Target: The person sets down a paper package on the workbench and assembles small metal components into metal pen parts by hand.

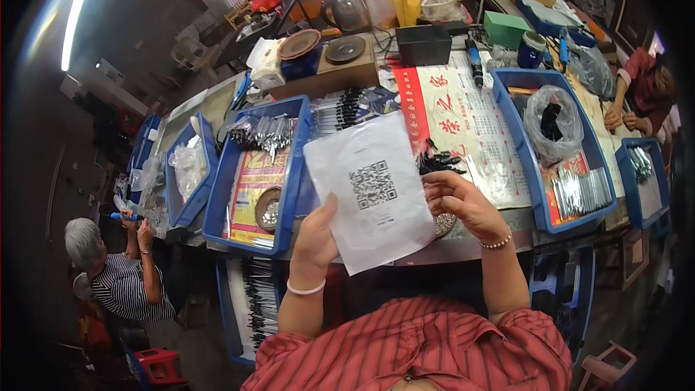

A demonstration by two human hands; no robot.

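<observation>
A white sheet of paper point(373, 239) printed with a black square code is held up in front of me, slightly tilted. My left hand point(316, 235) grips its left edge, thumb on the front and the other fingers hidden behind. Beside the right edge is my right hand point(467, 206), its fingers loosely bent and apart; the fingertips come up to the paper, and whether they touch it is unclear. Behind the sheet lie black pen-like parts point(441, 159) and a row of slim black-and-clear pieces point(337, 112). A round dish of small beads point(444, 224) shows below my right hand.
Blue trays stand left point(210, 224) and right point(539, 221), holding metal parts, a plastic bag point(554, 123) and clear rods. A red-and-white printed calendar sheet point(470, 152) covers the bench. Cardboard boxes point(326, 80) stand behind. Co-workers sit at left point(134, 282) and right point(651, 90).
</observation>
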